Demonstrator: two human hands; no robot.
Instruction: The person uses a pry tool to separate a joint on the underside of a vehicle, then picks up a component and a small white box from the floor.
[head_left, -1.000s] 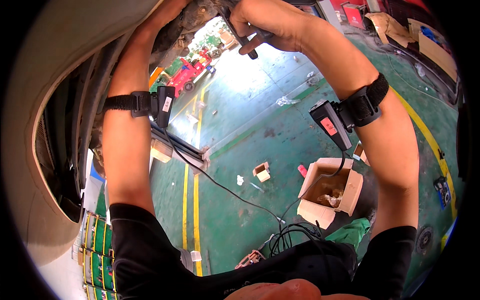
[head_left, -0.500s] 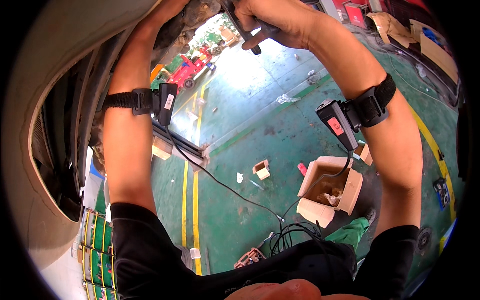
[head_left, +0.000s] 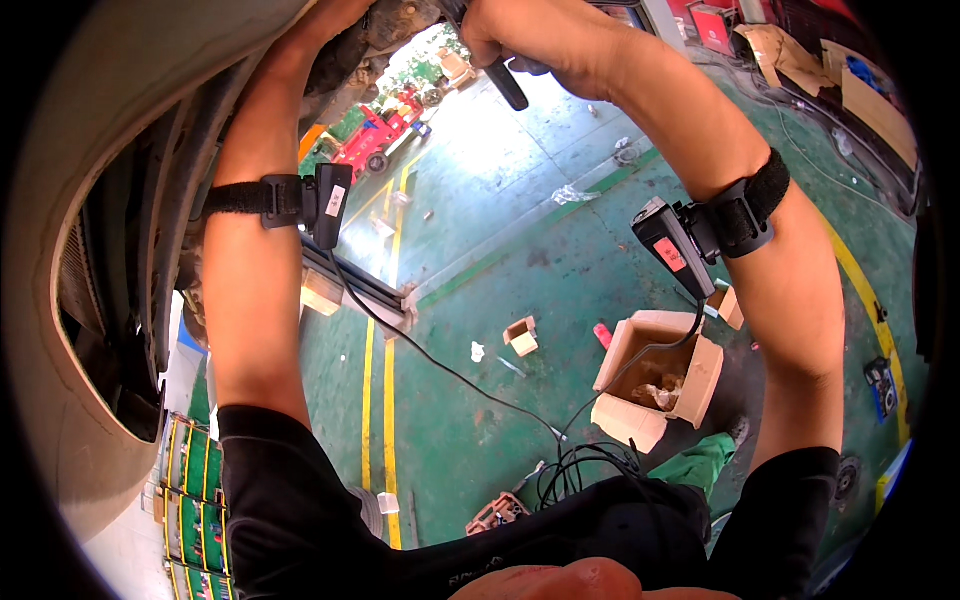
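The right hand [head_left: 530, 36] is curled round a dark handle [head_left: 508, 88], whose end juts below the fist beside grimy metal parts [head_left: 395, 28], likely for a firm hold. The left hand lies past the upper edge; I cannot tell its state. Straps [head_left: 760, 198] bind black boxes [head_left: 672, 248] to both forearms [head_left: 252, 290], seemingly freeing the hands; slack cables [head_left: 440, 370] probably allow movement. Below, an open carton [head_left: 699, 383] sits on the floor [head_left: 450, 440].
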